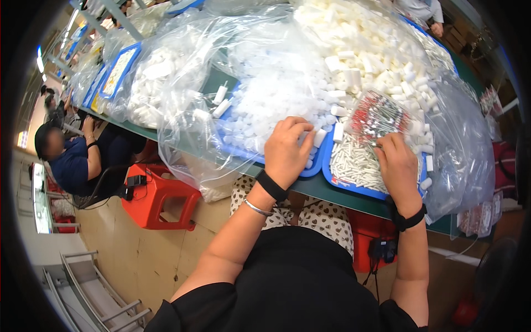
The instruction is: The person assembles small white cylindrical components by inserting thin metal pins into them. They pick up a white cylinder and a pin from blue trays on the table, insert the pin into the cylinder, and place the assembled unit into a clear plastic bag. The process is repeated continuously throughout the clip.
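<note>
My left hand [286,150] is curled over the front edge of a blue tray [238,148] heaped with translucent white caps [265,105]. Between its thumb and fingers sits a short white plastic cylinder [319,138]. My right hand [398,165] is over a second blue tray [362,192] filled with small white rods [354,167]. Its thumb and fingertips are pinched together beside a clear bag of red and silver pin-like parts [379,117]. Whatever is in that pinch is too small to make out.
A big heap of cream-white cylinders [359,44] lies behind the trays in clear plastic. Another clear bag of white parts [160,83] stands to the left. Beside a red stool [157,196], a person in dark blue [74,163] sits at the same green table [442,221].
</note>
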`<state>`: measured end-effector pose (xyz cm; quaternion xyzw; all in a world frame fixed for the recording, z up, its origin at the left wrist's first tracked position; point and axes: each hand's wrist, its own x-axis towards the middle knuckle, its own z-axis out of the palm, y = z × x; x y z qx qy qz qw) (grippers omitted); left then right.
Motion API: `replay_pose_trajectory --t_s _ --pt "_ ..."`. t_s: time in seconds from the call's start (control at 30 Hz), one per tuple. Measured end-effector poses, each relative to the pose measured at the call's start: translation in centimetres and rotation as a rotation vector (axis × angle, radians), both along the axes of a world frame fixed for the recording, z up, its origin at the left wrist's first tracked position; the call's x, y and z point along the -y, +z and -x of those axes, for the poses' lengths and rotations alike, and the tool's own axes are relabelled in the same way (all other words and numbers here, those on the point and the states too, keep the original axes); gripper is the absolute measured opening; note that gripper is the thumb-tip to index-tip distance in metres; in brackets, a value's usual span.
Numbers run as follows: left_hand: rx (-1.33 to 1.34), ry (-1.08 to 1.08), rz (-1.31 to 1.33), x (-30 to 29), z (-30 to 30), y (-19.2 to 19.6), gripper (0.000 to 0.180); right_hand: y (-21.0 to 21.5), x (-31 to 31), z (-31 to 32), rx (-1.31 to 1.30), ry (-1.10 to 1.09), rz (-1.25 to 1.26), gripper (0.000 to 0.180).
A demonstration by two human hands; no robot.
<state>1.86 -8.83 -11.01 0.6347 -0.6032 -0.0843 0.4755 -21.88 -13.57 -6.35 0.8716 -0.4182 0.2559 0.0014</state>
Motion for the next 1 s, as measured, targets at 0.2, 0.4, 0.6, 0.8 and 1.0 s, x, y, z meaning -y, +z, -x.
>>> replay_pose_trajectory --t_s 0.2,0.4,0.6,0.8,1.0 --pt "-0.497 -0.127 -0.087 -1.7 -0.3 1.8 0.011 -0.2 0.3 0.3 -0.07 -0.005 0.034 0.009" --pt "-1.3 -0.378 -0.245 -3.7 -0.1 2.7 0.012 0.4 0.1 0.7 0.049 0.008 0.037 0.008" --pt "-1.62 -0.537 -0.417 -4.6 2.0 1.6 0.011 1.3 -0.1 1.3 0.164 -0.01 0.028 0.015" --pt "-1.759 -0.625 -0.545 -4.8 4.0 1.1 0.036 3.0 -3.5 0.6 0.183 0.108 -0.03 0.014" --pt "-1.891 -0.66 -0.554 -4.7 4.5 0.0 0.036 2.9 -5.1 0.0 0.08 0.198 0.045 0.014"
